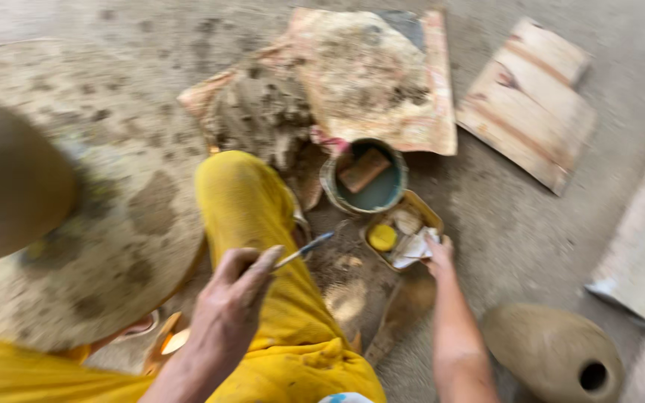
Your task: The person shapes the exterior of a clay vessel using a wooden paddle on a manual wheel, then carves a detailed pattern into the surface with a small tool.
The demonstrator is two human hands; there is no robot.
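Note:
My left hand point(229, 302) rests over my yellow-clad knee point(244, 201) and is closed on a thin metal tool point(304, 250) whose tip points right. My right hand point(440, 254) reaches down to a small yellow tray point(421, 209) on the floor and touches a white cloth point(416, 250) lying in it. In the same tray sit a round yellow lump point(382, 237) and a pale piece. The frame is blurred, so the fingers of my right hand are hard to make out.
A round bowl of grey water point(382, 195) holding a brown block point(363, 170) stands behind the tray. A clay pot point(554, 351) lies at lower right. A large clay-spattered wheel point(113, 246) is at left. A lump of clay point(255, 112), a stained board point(375, 75) and wooden planks point(528, 101) lie beyond.

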